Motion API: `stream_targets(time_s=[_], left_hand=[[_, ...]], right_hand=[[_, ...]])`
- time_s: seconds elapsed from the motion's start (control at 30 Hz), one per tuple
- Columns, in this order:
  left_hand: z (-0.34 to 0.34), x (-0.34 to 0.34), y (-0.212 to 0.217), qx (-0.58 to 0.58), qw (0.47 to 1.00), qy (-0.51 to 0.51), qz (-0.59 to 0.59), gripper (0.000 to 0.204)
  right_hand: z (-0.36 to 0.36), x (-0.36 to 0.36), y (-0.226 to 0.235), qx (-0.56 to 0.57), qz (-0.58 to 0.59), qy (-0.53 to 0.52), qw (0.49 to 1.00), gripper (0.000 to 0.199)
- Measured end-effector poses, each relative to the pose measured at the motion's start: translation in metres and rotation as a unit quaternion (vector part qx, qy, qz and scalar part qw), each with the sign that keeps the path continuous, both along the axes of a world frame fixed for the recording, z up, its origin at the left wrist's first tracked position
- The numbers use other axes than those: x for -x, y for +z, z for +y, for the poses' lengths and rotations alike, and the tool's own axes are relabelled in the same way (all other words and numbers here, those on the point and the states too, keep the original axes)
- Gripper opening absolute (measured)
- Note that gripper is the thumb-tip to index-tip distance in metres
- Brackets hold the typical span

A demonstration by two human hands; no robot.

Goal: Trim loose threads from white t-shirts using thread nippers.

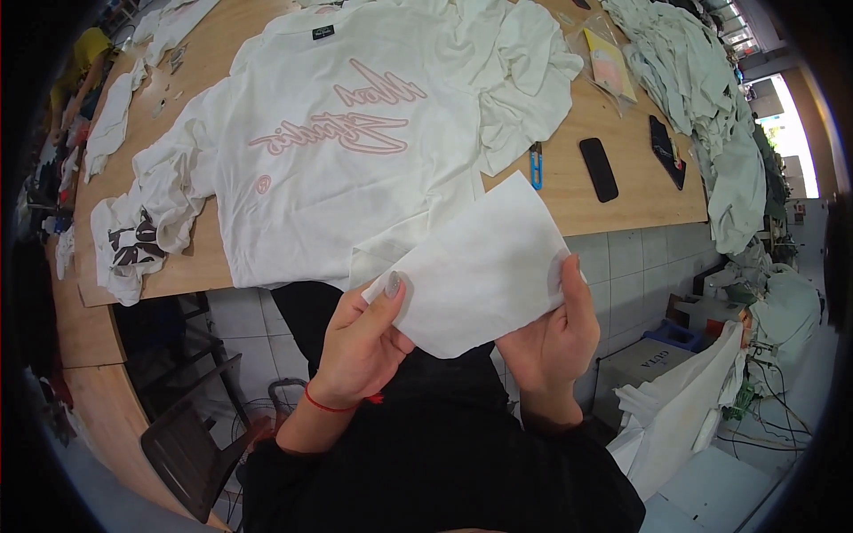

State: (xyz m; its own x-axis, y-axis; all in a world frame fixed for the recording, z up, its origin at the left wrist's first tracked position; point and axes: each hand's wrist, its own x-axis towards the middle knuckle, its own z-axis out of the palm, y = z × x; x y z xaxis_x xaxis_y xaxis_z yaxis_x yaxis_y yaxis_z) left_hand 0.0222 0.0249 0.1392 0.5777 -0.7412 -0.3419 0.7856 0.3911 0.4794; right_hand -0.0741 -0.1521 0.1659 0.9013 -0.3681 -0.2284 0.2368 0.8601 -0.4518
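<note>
Both of my hands hold a blank white sheet (480, 271) above the table's front edge; whether it is paper or cloth I cannot tell. My left hand (366, 339) grips its lower left corner, thumb on top. On the right edge, my right hand (562, 333) pinches it, thumb along the side and fingers underneath. Just beyond the sheet a white sweatshirt (329, 195) lies spread on the wooden table, with pink outlined lettering on its body and a dark print on the left sleeve. Part of its hem is hidden behind the sheet.
To the right on the table (640, 209) lie blue thread snips (536, 167), a black phone (598, 169), a black pouch (666, 151) and a plastic bag (609, 67). Pale green cloth (684, 98) hangs over the right edge. A dark chair (191, 453) stands lower left.
</note>
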Motion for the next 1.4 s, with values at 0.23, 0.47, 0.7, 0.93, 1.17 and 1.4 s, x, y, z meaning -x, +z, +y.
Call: stream_targets(time_s=[0.23,0.47,0.7,0.93,1.17,1.4], left_hand=[[0.004,-0.002,-0.002,0.002,1.0,0.002,-0.022,0.043],[0.002,-0.003,0.008,0.057,0.998,0.012,0.011,0.048],[0.004,-0.005,0.019,0.111,0.994,-0.017,-0.01,0.038],[-0.007,-0.001,0.093,0.107,0.937,0.225,-0.245,0.048],[0.018,0.019,0.147,0.279,0.885,0.225,-0.298,0.067],[-0.012,0.057,0.164,0.172,0.864,0.411,-0.234,0.062]], right_hand=[[0.004,0.0,-0.005,0.042,-0.043,0.001,0.998,0.056],[0.006,0.01,-0.013,0.265,0.025,0.002,0.964,0.06],[0.019,-0.016,0.007,0.897,-0.054,0.041,0.436,0.077],[0.006,-0.021,-0.006,0.734,-0.101,-0.237,0.629,0.095],[-0.004,-0.008,0.0,0.692,-0.009,-0.129,0.71,0.082],[0.008,-0.006,-0.015,0.606,0.05,-0.105,0.787,0.088]])
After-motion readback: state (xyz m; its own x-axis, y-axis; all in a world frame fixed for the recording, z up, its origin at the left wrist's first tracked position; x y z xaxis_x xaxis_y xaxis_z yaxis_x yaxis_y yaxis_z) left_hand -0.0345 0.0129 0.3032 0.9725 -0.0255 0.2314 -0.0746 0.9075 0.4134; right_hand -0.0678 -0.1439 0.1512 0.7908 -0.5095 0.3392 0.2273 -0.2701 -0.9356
